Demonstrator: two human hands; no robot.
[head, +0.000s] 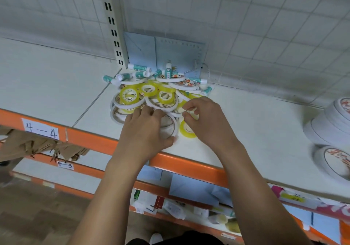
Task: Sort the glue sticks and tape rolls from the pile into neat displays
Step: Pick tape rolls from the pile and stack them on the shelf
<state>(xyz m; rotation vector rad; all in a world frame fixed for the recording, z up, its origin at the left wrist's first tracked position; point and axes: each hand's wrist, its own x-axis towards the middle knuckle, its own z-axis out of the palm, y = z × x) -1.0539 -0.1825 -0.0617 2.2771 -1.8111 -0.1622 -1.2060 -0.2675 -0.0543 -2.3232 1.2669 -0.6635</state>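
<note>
A pile of tape rolls (151,95) lies on the white shelf (246,127): yellow clear rolls on top, thin white rings underneath. Teal-and-white glue sticks (139,68) are scattered along the pile's far side. My left hand (145,129) rests on the pile's near edge, fingers and thumb closed round a stack of thin white tape rings (169,126). My right hand (206,117) pinches a thin white ring at the pile's right side. A loose yellow roll (186,130) lies between my two hands.
Stacked wide white tape rolls (329,125) stand at the shelf's right end, one more (335,161) near the edge. Blue sheets (176,53) lean on the tiled back wall beside a slotted upright post (112,23). The shelf's orange front rail (91,140) carries a label "4-4". Cluttered lower shelves lie below.
</note>
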